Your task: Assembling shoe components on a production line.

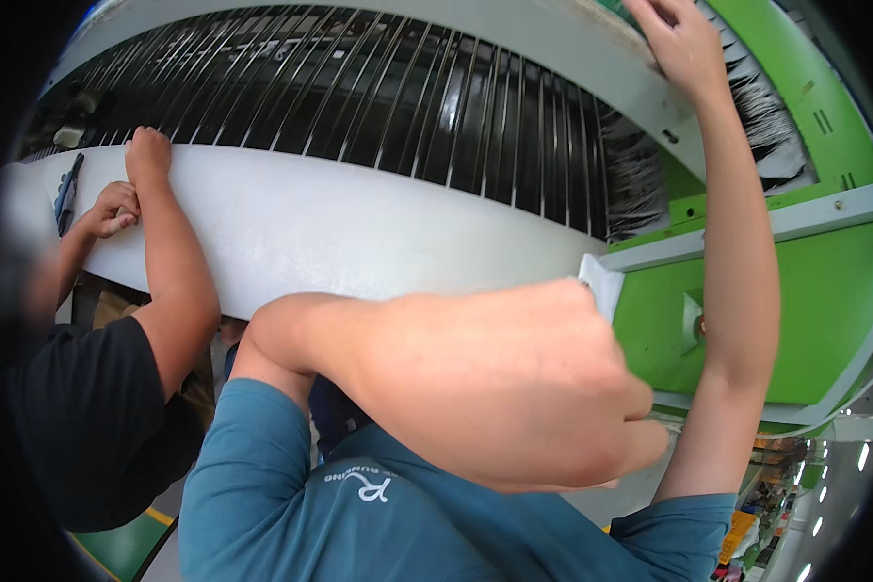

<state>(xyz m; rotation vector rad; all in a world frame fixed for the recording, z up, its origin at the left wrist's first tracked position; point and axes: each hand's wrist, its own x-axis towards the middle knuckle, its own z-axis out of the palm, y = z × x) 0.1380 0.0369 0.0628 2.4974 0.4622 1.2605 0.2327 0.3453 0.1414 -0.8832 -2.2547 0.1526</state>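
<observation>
Left hand (567, 388) is curled, right hand (685, 47) half-open at the pale rim (543, 44) of a rod-lined bed (436, 102), holds unclear.

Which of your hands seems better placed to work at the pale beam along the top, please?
Probably the right hand: it is raised to the pale beam, while the left hand is lower in view, apart from it.
</observation>
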